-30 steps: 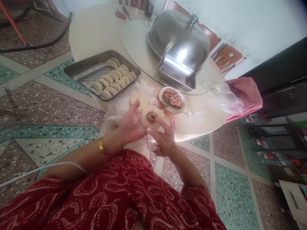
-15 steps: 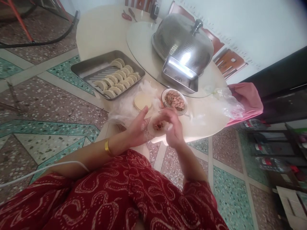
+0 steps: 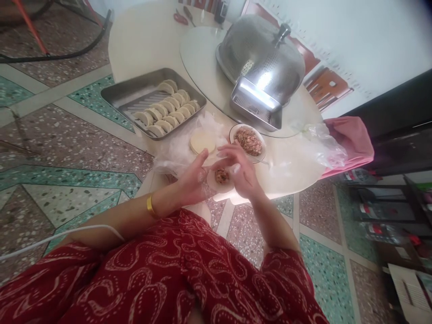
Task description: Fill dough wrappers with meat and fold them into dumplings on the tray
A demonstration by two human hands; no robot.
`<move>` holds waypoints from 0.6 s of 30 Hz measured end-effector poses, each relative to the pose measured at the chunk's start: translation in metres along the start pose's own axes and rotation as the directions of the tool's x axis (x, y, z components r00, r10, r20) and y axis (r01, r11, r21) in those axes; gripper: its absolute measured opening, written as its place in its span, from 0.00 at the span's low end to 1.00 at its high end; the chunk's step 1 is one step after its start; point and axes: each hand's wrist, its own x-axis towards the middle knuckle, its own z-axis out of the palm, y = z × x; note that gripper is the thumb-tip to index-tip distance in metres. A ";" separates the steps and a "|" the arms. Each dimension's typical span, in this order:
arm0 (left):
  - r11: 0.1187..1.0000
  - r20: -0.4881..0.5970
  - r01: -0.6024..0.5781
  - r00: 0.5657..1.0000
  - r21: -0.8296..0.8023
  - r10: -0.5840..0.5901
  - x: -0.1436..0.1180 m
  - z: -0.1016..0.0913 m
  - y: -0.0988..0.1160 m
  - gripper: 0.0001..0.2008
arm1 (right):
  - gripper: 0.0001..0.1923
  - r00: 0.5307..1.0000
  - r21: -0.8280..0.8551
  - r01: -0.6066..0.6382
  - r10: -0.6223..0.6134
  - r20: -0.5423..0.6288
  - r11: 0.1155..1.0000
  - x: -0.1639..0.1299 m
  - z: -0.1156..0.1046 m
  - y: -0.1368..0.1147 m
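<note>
A round dumpling wrapper (image 3: 213,183) with a small mound of meat filling (image 3: 222,176) in its middle rests on the fingers of my left hand (image 3: 193,181). The left thumb points up beside it. Over the wrapper's far right edge is my right hand (image 3: 242,170), its fingers stretched leftward and apart from the thumb; whether they touch the wrapper I cannot tell. Just beyond my left thumb lies a stack of wrappers (image 3: 202,140) on a crumpled plastic bag (image 3: 173,150). A bowl (image 3: 262,157) of minced filling (image 3: 249,140) stands past my right hand.
A metal tray (image 3: 118,96) with rows of folded dumplings (image 3: 170,104) sits to the left. On the glass turntable (image 3: 199,54) are a large perforated metal dome (image 3: 259,54) and a smaller metal pan (image 3: 258,110). Red-handled scissors (image 3: 180,17) lie farther back. A pink cloth (image 3: 354,139) hangs at right.
My right hand's fingers have straightened and lifted from around the wrapper, showing more of the filling. My left hand keeps the wrapper in nearly the same place. The view has shifted slightly.
</note>
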 end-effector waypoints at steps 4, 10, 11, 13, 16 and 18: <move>1.000 -0.002 -0.011 1.000 -0.027 0.011 0.000 0.003 0.005 0.35 | 0.24 0.982 -0.056 0.186 -0.185 0.028 0.981 -0.006 0.004 0.000; 0.999 -0.021 -0.013 1.000 -0.050 0.012 0.000 0.005 0.007 0.33 | 0.28 0.987 -0.148 0.157 -0.162 -0.020 0.976 -0.006 0.009 0.001; 0.999 -0.020 -0.009 1.000 -0.052 0.008 -0.001 0.005 0.008 0.34 | 0.27 0.983 -0.151 0.175 -0.181 -0.026 0.973 -0.007 0.010 0.001; 0.997 -0.041 -0.015 0.999 -0.069 0.012 -0.001 0.005 0.009 0.33 | 0.25 0.969 -0.158 0.238 -0.245 -0.028 0.958 -0.009 0.012 0.001; 0.995 -0.087 -0.041 0.996 -0.093 0.033 -0.003 0.008 0.011 0.33 | 0.23 0.942 -0.159 0.318 -0.330 -0.055 0.935 -0.014 0.015 -0.001; 0.994 -0.085 -0.063 0.995 -0.084 0.056 -0.004 0.011 0.012 0.34 | 0.22 0.934 -0.186 0.317 -0.340 -0.110 0.930 -0.016 0.017 -0.003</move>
